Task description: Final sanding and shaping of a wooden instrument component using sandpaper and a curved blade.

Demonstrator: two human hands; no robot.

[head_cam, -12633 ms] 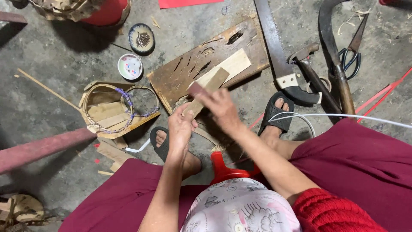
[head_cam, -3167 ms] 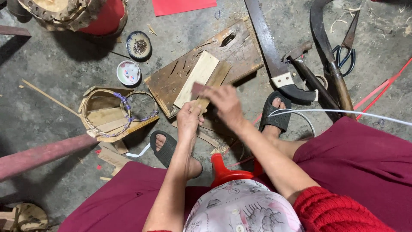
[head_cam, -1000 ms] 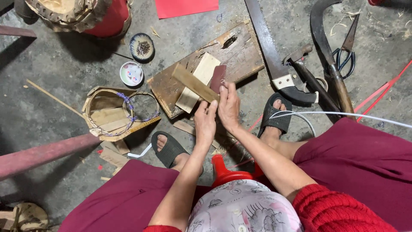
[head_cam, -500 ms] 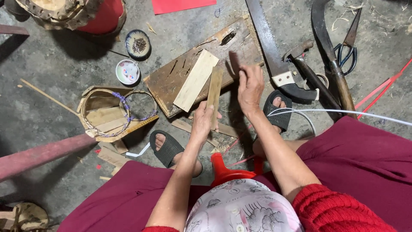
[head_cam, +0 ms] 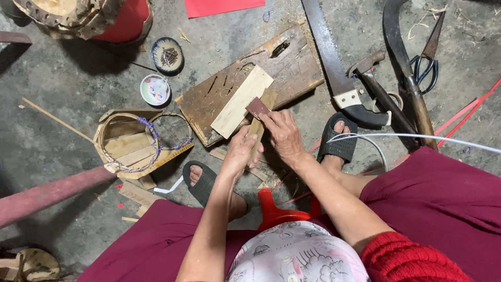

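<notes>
My left hand [head_cam: 239, 151] grips the near end of a narrow pale wooden strip [head_cam: 259, 124] that lies on the near edge of a dark, scarred wooden board [head_cam: 292, 68] on the floor. My right hand [head_cam: 284, 137] presses a small reddish-brown piece of sandpaper [head_cam: 257, 107] onto the strip's far part. A wider pale slat [head_cam: 241, 101] rests on the board just left of the strip, apart from both hands.
A handsaw [head_cam: 334, 68], hammer [head_cam: 377, 89], sickle [head_cam: 404, 68] and scissors [head_cam: 427, 60] lie at the right. Two small dishes [head_cam: 155, 90] and a bamboo frame with wire rings [head_cam: 136, 143] sit at the left. My sandalled feet [head_cam: 339, 138] flank a red stool [head_cam: 276, 211].
My right hand has come back from the board's right side onto the strip with the sandpaper. The strip stays in my left hand, lying at about the same angle.
</notes>
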